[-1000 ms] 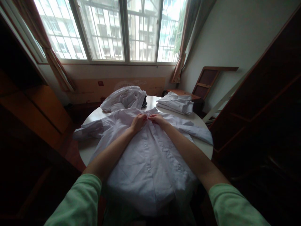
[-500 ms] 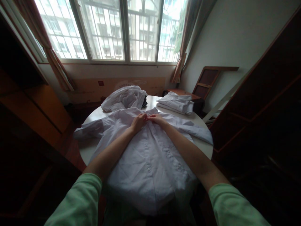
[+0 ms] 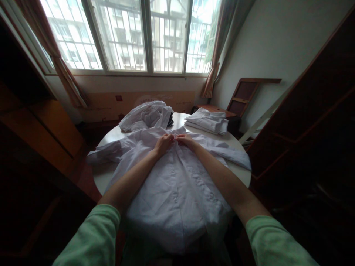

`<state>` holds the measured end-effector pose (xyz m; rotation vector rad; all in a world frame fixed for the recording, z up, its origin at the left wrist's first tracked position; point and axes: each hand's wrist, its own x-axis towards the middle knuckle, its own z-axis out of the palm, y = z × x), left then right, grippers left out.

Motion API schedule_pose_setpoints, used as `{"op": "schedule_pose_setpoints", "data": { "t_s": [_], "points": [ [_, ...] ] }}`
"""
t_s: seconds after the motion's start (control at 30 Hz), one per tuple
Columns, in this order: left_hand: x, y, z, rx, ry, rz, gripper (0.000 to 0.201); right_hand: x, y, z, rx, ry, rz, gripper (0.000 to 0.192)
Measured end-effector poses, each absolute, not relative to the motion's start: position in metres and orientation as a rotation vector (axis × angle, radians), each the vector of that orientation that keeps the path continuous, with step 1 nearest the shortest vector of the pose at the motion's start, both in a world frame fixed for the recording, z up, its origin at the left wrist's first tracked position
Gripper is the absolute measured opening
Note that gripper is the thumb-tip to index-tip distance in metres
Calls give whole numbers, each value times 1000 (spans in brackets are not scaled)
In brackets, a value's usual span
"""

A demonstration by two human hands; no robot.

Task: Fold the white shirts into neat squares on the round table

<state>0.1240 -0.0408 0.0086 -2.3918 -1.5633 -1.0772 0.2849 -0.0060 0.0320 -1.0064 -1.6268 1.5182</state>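
Note:
A white shirt (image 3: pixel 163 184) lies spread over a round white table (image 3: pixel 241 177), its sleeves out to both sides and its lower end hanging over the near edge. Near the collar, my left hand (image 3: pixel 164 143) pinches the front of the shirt. Close beside it, almost touching, my right hand (image 3: pixel 185 140) has its fingertips closed on the same spot of the front edge. Whether a button sits between the fingers is too small to tell. Below the hands, the shirt's two front edges run down side by side, with ruffled trim along them.
At the table's back left is a heap of white cloth (image 3: pixel 146 115) with something dark beside it. Folded white clothes (image 3: pixel 207 121) are stacked at the back right. A wooden chair (image 3: pixel 242 96) stands by the right wall, and a window (image 3: pixel 124 37) lies beyond the table.
The fingers of both hands have shifted slightly at the collar, with the right fingertips curling in more. The shirt and everything around it lie as before.

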Motion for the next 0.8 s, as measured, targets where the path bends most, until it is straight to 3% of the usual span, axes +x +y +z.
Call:
{"op": "schedule_pose_setpoints", "data": {
  "t_s": [0.27, 0.57, 0.8],
  "points": [
    [126, -43, 10, -2438, -1532, -1029, 21, 288, -2, 30, -997, -1702, 1534, 9],
    [125, -44, 11, -2448, -1488, -956, 8, 291, -7, 36, -950, -1676, 1655, 2],
    [126, -44, 11, -2512, -1392, -927, 16, 293, -8, 35, -930, -1703, 1646, 3]
  ]
}}
